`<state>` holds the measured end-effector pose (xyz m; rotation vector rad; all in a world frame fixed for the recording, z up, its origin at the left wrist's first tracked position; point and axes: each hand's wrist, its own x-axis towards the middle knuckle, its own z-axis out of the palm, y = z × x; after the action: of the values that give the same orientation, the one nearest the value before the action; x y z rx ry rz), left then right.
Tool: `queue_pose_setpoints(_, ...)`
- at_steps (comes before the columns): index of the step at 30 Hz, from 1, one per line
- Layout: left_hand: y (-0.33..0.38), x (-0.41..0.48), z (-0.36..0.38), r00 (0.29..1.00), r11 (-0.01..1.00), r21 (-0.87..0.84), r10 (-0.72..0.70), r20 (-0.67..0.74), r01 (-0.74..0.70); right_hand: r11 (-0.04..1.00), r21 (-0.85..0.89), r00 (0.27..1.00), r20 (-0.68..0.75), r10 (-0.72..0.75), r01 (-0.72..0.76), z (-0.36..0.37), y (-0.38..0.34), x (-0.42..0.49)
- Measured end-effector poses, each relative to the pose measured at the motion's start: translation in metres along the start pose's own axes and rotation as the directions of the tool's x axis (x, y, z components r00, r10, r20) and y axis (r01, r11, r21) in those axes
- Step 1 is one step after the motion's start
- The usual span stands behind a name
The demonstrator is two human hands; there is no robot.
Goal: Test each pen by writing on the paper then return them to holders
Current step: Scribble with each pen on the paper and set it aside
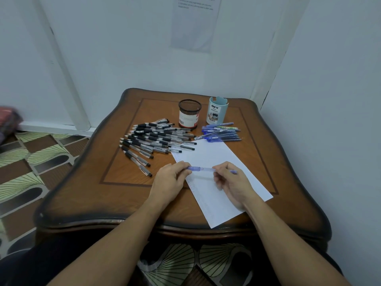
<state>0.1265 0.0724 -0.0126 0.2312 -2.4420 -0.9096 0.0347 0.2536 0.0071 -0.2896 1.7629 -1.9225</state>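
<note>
A blue pen [203, 169] lies level between both hands, just above the white paper [214, 159]. My left hand [169, 180] pinches its left end. My right hand [231, 180] grips the right part, and the pen's tip end sticks out past the fingers. Faint rows of writing run down the paper's left side. Behind it stand a black mesh holder [189, 116] and a pale blue holder [216, 111] labelled DIY. I cannot see inside either holder.
Several black pens [152, 139] lie heaped left of the paper. Several blue pens [221, 132] lie in front of the pale blue holder. The brown wooden table [278, 162] stands in a corner, with white walls behind and to the right.
</note>
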Motion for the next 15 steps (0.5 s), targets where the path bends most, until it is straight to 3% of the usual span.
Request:
queue_pose_setpoints(2,0.001,0.001,0.000,0.999,0.999,-0.016,-0.030,0.020,0.030,0.996,-0.088,1.000,0.004,-0.020,0.020,-0.009,-0.008,-0.004)
queue_pose_setpoints(4,0.001,0.000,0.000,0.998,0.999,-0.018,-0.031,0.050,0.031,0.894,-0.446,0.998,0.064,-0.020,0.046,-0.019,-0.019,-0.006)
queue_pose_setpoints(6,-0.001,0.000,0.003,0.992,1.000,0.004,0.002,0.127,-0.003,0.556,-0.822,0.987,0.161,0.022,0.122,-0.027,-0.026,-0.004)
queue_pose_setpoints(7,-0.002,0.000,0.005,0.985,1.000,0.022,0.018,0.174,-0.022,0.421,-0.893,0.981,0.192,0.033,0.161,-0.030,-0.028,-0.004)
queue_pose_setpoints(8,-0.003,0.001,0.006,0.976,0.999,0.041,0.019,0.217,-0.028,0.355,-0.918,0.979,0.201,0.027,0.179,-0.034,-0.030,-0.004)
queue_pose_setpoints(10,-0.006,0.002,0.007,0.964,0.997,0.073,-0.014,0.267,-0.005,0.347,-0.925,0.988,0.151,-0.036,0.154,-0.044,-0.032,-0.004)
queue_pose_setpoints(12,-0.007,0.004,0.007,0.954,0.993,0.114,-0.044,0.297,0.010,0.444,-0.895,0.991,-0.012,-0.132,0.049,-0.062,-0.033,-0.004)
queue_pose_setpoints(15,-0.009,0.006,0.008,0.936,0.975,0.220,-0.042,0.349,-0.038,0.491,-0.863,0.913,-0.287,-0.290,-0.115,-0.096,-0.031,-0.007)
